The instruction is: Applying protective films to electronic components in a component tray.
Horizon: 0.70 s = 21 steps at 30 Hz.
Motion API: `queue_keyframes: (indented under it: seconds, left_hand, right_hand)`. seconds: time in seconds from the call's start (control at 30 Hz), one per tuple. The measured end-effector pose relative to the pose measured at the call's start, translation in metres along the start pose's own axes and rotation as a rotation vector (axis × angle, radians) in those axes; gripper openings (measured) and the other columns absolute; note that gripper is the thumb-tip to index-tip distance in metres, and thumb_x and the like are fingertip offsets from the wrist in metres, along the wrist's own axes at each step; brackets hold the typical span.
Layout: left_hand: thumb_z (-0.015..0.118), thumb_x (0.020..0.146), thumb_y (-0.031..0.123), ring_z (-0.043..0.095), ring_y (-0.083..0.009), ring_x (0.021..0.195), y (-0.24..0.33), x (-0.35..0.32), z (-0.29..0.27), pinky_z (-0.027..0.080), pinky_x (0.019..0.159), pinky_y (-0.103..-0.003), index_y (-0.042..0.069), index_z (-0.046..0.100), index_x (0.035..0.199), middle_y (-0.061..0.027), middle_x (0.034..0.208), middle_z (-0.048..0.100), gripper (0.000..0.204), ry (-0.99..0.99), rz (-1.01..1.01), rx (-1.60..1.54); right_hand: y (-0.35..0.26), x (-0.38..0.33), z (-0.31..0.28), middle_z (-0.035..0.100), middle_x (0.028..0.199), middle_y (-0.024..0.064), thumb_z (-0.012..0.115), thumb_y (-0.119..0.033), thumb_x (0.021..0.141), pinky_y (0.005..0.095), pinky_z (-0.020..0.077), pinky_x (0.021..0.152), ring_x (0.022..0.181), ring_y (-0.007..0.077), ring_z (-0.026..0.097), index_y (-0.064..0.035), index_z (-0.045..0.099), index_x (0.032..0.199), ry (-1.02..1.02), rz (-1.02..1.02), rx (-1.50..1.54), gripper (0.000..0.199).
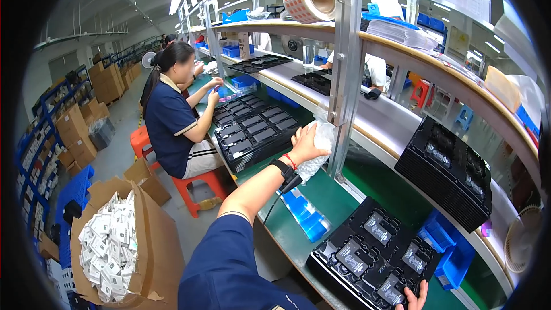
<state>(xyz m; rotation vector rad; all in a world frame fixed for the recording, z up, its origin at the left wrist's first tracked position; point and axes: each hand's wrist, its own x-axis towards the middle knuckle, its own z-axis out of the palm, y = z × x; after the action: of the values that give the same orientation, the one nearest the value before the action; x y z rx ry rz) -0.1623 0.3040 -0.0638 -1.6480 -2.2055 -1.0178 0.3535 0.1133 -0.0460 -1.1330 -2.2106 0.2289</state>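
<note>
My left grip [307, 143] is closing on a clear bubbled bag [318, 152]; my sleeve [229, 264] is showing navy, the bench [298, 229] green, the trays [367, 252] black, the bins [453, 252] blue.

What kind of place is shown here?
Probably an electronics assembly line in a factory: stacked black component trays on a long green workbench, shelving above, and a seated co-worker working beside cardboard boxes.
</note>
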Motion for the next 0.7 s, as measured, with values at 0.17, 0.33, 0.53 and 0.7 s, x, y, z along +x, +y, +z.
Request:
queue_keyframes:
  seconds: [0.17,0.33,0.53,0.7]
  left_hand:
    - [0.081,0.059,0.036,0.031,-0.0375,0.128,-0.026,0.007,0.015,0.033,0.103,-0.046,0.01,0.035,0.136,-0.0174,0.139,0.033,0.094,-0.178,-0.118,-0.011]
    - [0.079,0.063,0.038,0.031,-0.039,0.128,-0.058,0.011,0.012,0.028,0.107,-0.042,-0.006,0.039,0.129,-0.0248,0.138,0.033,0.089,-0.186,0.121,-0.106]
    - [0.079,0.063,0.039,0.023,-0.0409,0.133,-0.025,-0.004,0.007,0.025,0.107,-0.046,-0.003,0.029,0.137,-0.0245,0.143,0.026,0.098,-0.181,0.034,0.044]
    - [0.078,0.066,0.032,0.018,-0.0439,0.134,-0.018,-0.052,-0.01,0.023,0.106,-0.051,0.004,0.018,0.142,-0.0261,0.144,0.02,0.101,0.158,0.04,0.113]
  right_hand:
    - [-0.005,0.002,-0.002,0.034,0.14,0.0226,0.053,-0.021,0.086,0.0502,0.023,0.107,0.13,0.0415,0.03,-0.0076,0.058,0.117,-0.027,0.044,0.029,0.034]
    - [-0.004,0.001,-0.003,0.034,0.141,0.0219,0.054,-0.019,0.086,0.0499,0.022,0.108,0.131,0.0411,0.029,-0.0078,0.058,0.118,-0.027,0.043,0.043,0.034]
    - [0.002,-0.001,-0.001,0.034,0.141,0.021,0.054,-0.017,0.085,0.0492,0.0214,0.108,0.131,0.0404,0.028,-0.0078,0.058,0.119,-0.014,0.035,0.084,0.034]
    - [0.0,-0.002,0.0,0.033,0.141,0.0206,0.055,-0.013,0.085,0.0487,0.0205,0.108,0.132,0.0398,0.028,-0.0083,0.057,0.119,-0.015,0.048,0.106,0.035]
